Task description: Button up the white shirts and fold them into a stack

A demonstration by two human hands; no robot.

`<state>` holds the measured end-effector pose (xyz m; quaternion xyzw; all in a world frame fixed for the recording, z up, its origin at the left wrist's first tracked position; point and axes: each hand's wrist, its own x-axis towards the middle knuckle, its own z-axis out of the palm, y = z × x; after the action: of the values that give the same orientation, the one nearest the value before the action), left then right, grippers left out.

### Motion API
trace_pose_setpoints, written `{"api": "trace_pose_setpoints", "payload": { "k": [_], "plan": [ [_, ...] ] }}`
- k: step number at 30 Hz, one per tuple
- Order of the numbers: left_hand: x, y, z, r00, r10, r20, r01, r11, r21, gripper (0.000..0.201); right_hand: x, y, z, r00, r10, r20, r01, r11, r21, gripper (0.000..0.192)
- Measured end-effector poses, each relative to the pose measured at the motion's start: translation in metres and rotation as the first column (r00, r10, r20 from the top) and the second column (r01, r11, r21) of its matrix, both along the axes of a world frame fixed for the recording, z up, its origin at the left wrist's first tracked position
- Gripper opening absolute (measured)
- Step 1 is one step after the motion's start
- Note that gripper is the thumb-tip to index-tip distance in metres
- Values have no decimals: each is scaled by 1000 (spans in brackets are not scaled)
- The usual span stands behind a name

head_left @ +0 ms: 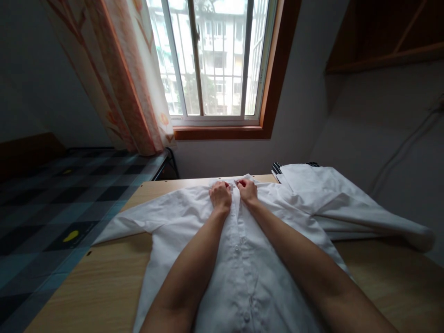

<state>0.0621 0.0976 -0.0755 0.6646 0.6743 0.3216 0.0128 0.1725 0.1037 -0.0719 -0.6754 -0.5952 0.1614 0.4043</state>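
A white button-up shirt [187, 208] lies front side up on the wooden table [114, 277], its collar toward the window. Its row of buttons runs down the middle between my forearms. At the left of the collar, my left hand [221, 194] is closed on the cloth. Just to its right, my right hand [247, 190] pinches the other collar edge. A narrow gap separates the two hands at the neck opening. One sleeve stretches out to the left over the table; the other side meets a pile of white cloth.
Folded white clothes [308, 180], with a black-and-white striped piece [276, 169] under them, sit at the back right. A bed with a checked cover [114, 192] adjoins the table's left side. Beyond are a curtain [128, 92] and a window [218, 69]. A wooden shelf [385, 60] hangs upper right.
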Motion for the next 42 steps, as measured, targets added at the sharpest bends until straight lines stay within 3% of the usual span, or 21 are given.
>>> {"api": "trace_pose_setpoints", "payload": {
  "k": [7, 14, 32, 42],
  "plan": [
    [2, -2, 0, 999, -23, -34, 25, 998, 49, 20, 0, 9, -25, 966, 138, -221, -113, 986, 123, 26],
    [2, 1, -4, 999, -46, 20, 44, 994, 100, 17, 1, 13, -38, 920, 228, -320, -160, 961, 225, 26],
    [-3, 2, -4, 981, -185, 65, 180, 981, 71, 22, 11, 9, -33, 879, 323, -350, -258, 941, 219, 25],
    [-6, 4, -3, 939, -263, 220, 257, 965, 58, 17, 9, 6, -30, 931, 265, -250, -212, 952, 219, 11]
  ]
}}
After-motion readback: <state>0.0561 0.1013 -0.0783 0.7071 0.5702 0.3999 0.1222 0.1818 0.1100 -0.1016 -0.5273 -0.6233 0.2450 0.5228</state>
